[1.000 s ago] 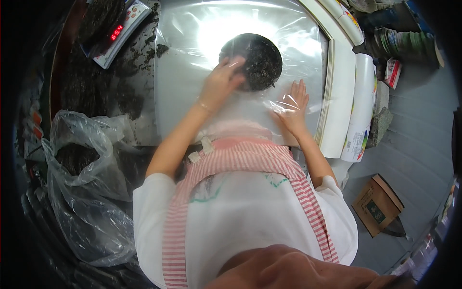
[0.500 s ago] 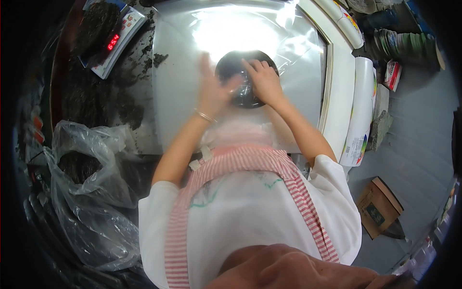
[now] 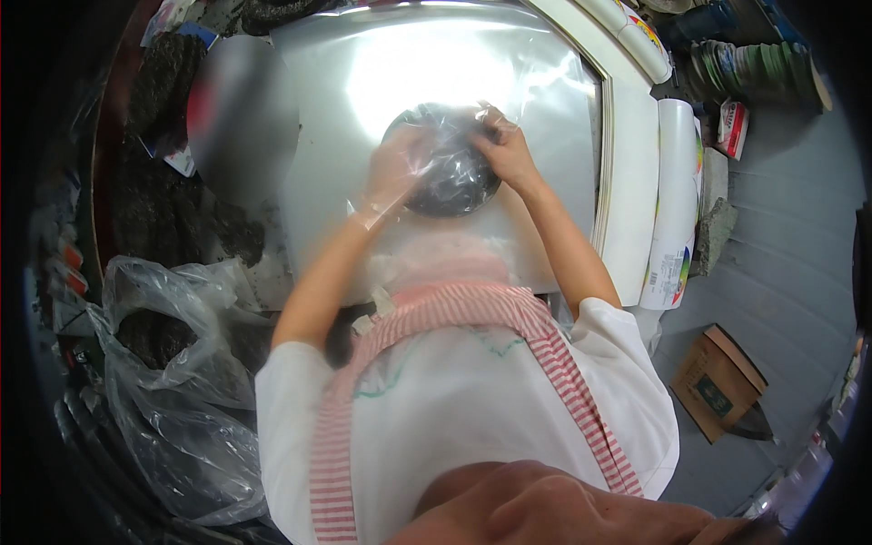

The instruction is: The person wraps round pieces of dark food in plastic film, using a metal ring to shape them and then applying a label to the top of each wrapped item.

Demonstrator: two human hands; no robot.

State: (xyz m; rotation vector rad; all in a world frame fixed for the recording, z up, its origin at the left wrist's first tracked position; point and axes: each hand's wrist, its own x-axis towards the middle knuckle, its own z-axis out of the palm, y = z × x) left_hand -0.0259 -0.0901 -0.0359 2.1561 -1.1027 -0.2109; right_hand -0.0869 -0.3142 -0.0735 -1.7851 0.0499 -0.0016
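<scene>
Head view — dark disc (image 3: 454,189) lies partly beneath the fingers (image 3: 493,124).

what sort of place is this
Probably a small workshop: a dark round disc sits on a pale work surface, an open clear bag holds dark material, and a white roll lies to the right.

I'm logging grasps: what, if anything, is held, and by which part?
Probably clear plastic film, pinched by the right hand near the dark disc; which part is unclear; the left hand is too blurred to tell.
</scene>
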